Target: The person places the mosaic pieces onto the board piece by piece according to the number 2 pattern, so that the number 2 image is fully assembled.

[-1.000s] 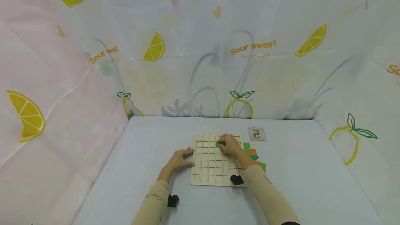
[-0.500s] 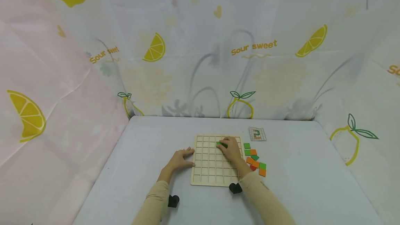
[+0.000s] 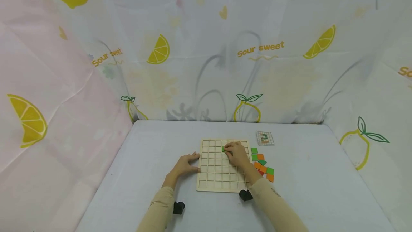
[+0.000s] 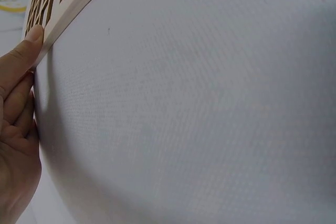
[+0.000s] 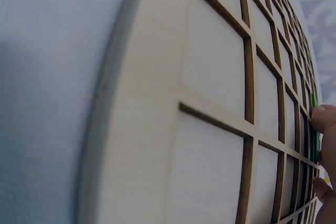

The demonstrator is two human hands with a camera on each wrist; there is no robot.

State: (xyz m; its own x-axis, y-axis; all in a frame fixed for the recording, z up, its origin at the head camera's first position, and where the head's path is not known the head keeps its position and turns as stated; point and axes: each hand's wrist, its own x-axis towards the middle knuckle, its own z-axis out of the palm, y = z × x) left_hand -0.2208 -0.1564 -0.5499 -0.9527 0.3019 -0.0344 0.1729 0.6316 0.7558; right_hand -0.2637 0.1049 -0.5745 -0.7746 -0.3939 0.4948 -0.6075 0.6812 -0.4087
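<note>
My left hand point(image 3: 186, 164) rests at the left edge of a pale wooden grid board point(image 3: 206, 185), thumb and fingers spread. The left wrist view shows its thumb point(image 4: 34, 34) on top of the board's rim. Over the upper right part of the grid, my right hand point(image 3: 237, 154) pinches a green square tile point(image 3: 223, 149) with its fingertips, close over the cells. In the right wrist view the thumb lies against the green tile point(image 5: 314, 99); the rest of that tile is hidden by the hand.
Right of the board lie loose tiles: a green square point(image 3: 254, 150), an orange square point(image 3: 270, 178), a dark green piece point(image 3: 262, 162), a partly covered red piece point(image 3: 260, 173) and several others. Behind them is a small pattern card point(image 3: 265, 138). A printed cloth point(image 3: 206, 74) hangs behind the table.
My right hand has shifted slightly down and right, staying at the green tile; its forearm moved back, uncovering more loose tiles. My left hand has stayed at the board's edge.
</note>
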